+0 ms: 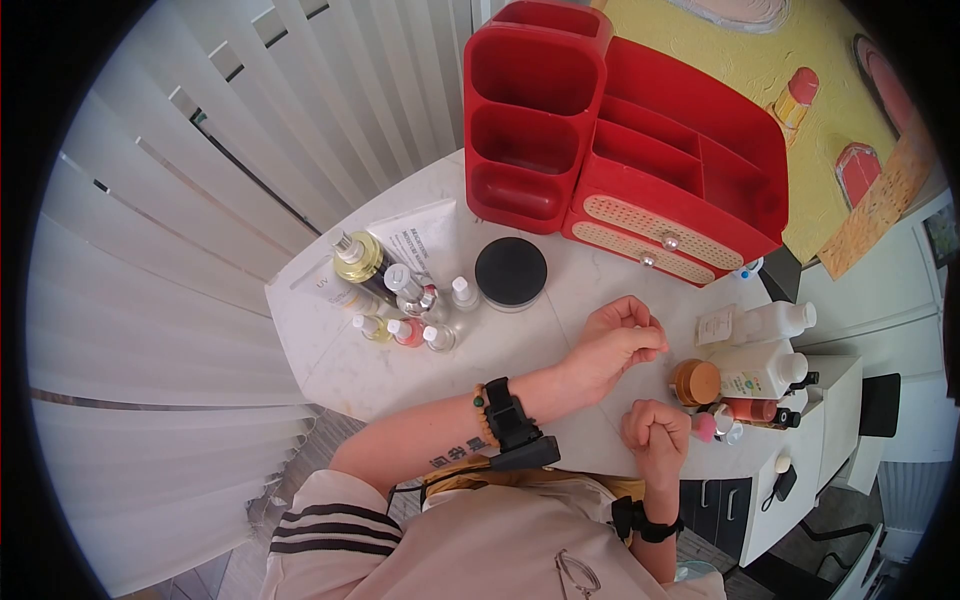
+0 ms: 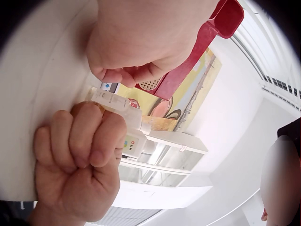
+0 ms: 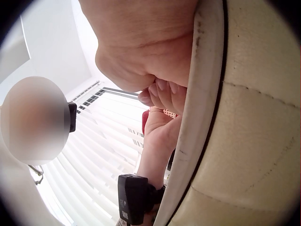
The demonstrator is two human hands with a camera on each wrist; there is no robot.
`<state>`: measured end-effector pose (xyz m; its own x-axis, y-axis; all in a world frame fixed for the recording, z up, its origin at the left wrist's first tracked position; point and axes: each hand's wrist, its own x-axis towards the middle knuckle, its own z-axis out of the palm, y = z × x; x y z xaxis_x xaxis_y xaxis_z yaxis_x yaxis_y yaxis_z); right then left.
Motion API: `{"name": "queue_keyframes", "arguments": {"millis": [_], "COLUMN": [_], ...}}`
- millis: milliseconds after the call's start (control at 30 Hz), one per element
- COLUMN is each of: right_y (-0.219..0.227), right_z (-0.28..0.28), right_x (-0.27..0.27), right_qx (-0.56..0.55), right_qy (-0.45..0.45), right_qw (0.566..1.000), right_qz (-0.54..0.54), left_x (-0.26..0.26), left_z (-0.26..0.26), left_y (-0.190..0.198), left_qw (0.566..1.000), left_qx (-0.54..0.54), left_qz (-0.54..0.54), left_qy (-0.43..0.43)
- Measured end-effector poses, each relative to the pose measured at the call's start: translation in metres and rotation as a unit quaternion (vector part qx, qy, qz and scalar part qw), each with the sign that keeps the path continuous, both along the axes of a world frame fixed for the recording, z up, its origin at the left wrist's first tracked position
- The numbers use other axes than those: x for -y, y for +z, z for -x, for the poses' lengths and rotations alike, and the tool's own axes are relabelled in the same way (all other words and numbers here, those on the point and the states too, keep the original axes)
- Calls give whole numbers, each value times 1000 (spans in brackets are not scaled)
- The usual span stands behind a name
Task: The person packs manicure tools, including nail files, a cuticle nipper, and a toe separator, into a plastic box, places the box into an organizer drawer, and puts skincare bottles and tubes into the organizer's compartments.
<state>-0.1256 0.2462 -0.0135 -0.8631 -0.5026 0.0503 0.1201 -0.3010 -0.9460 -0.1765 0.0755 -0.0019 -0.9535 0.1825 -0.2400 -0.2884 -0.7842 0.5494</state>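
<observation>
Both hands rest near the front of a white marble-patterned table (image 1: 470, 370). The left hand (image 1: 612, 348) lies over the tabletop, its fingers loosely curled and holding nothing. Close to its right side stands an orange-lidded jar (image 1: 697, 382). Nearer the body, by the table's front edge, the right hand (image 1: 657, 432) is curled into a fist. In the left wrist view the fingers of this right hand (image 2: 80, 146) fold into the palm with no object showing. A pink-tipped item (image 1: 704, 428) sits just right of it.
A red organizer (image 1: 585, 150) with small drawers stands at the back. Left of centre are a black-lidded jar (image 1: 511, 272), a pump bottle (image 1: 360, 258), a white tube (image 1: 418, 238) and several small bottles. White bottles (image 1: 762, 370) crowd the right edge. White blinds (image 1: 200, 300) hang at left.
</observation>
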Motion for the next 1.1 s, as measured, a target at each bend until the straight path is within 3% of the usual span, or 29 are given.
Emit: {"name": "queue_keyframes", "arguments": {"millis": [1100], "right_y": [-2], "right_z": [0], "right_x": [0], "right_qx": [-6], "right_qy": [1], "right_qw": [1000], "right_qz": [0], "left_x": [-3], "left_z": [1], "left_y": [-6], "left_qw": [1000], "left_qx": [-14], "left_qz": [12], "left_qy": [-18]}}
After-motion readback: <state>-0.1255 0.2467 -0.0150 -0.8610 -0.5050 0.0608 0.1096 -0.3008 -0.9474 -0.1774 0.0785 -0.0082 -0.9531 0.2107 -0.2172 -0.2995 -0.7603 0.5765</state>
